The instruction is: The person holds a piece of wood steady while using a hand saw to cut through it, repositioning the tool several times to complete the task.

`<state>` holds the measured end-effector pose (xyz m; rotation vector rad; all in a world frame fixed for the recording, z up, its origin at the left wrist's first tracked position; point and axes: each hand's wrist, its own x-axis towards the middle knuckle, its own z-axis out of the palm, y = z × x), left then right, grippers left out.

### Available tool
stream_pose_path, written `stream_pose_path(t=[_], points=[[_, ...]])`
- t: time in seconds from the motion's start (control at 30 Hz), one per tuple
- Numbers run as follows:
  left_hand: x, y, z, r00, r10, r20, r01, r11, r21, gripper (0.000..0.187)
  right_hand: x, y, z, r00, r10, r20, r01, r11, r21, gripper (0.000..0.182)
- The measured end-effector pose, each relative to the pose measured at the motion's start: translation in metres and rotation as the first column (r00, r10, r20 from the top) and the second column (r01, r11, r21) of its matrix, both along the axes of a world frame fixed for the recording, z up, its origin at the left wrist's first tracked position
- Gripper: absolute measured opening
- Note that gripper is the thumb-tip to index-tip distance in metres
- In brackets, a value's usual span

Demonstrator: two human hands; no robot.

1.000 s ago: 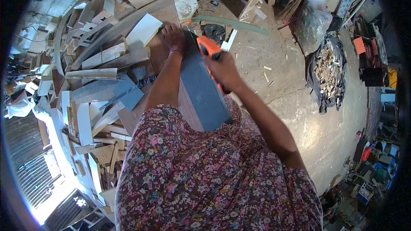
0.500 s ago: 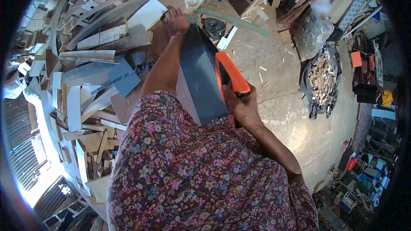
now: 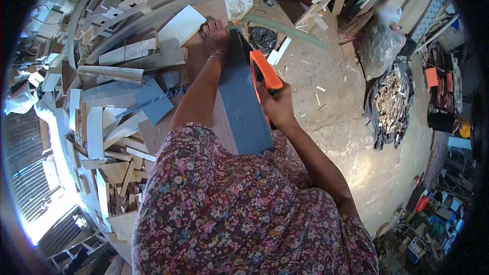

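Observation:
An orange-handled handsaw [image 3: 267, 70] is in my right hand [image 3: 278, 105], its fingers wrapped around the grip. The saw lies along the right edge of a dark grey board [image 3: 243, 107], and its dark blade points away from me. At the board's far end my left hand [image 3: 216, 35] bears down with bent fingers and seems to grip it; the fingertips are partly hidden. A wood-grained brown surface [image 3: 220, 122] shows along the board's left side. Beside my left hand lies a white panel [image 3: 182, 24].
Wood offcuts [image 3: 122, 168] are heaped on the left. A green strip [image 3: 290, 29] and a black bundle [image 3: 264, 39] lie beyond the saw. On the right are a dark cloth with wood scraps [image 3: 391, 99], a clear plastic bag [image 3: 379, 46] and cluttered tools [image 3: 425, 234].
My right hand and the saw have moved forward along the board's edge. My left hand keeps its place at the far end. The whole view has shifted slightly.

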<state>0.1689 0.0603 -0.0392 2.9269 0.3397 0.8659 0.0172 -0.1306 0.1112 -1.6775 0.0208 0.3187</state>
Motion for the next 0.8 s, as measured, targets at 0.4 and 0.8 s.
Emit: stream_pose_path(t=[0.4, 0.8], points=[[0.009, -0.001, -0.013, 0.999, 0.032, 0.016, -0.033, 0.995, 0.099, 0.022, -0.033, -0.010, 0.041, 0.985, -0.017, -0.170, -0.005, 0.992, -0.128, 0.013], [0.007, -0.005, -0.006, 0.998, 0.032, -0.048, -0.033, 0.999, -0.027, 0.027, -0.053, -0.024, 0.035, 0.985, -0.030, -0.168, 0.034, 0.999, 0.019, 0.008]])
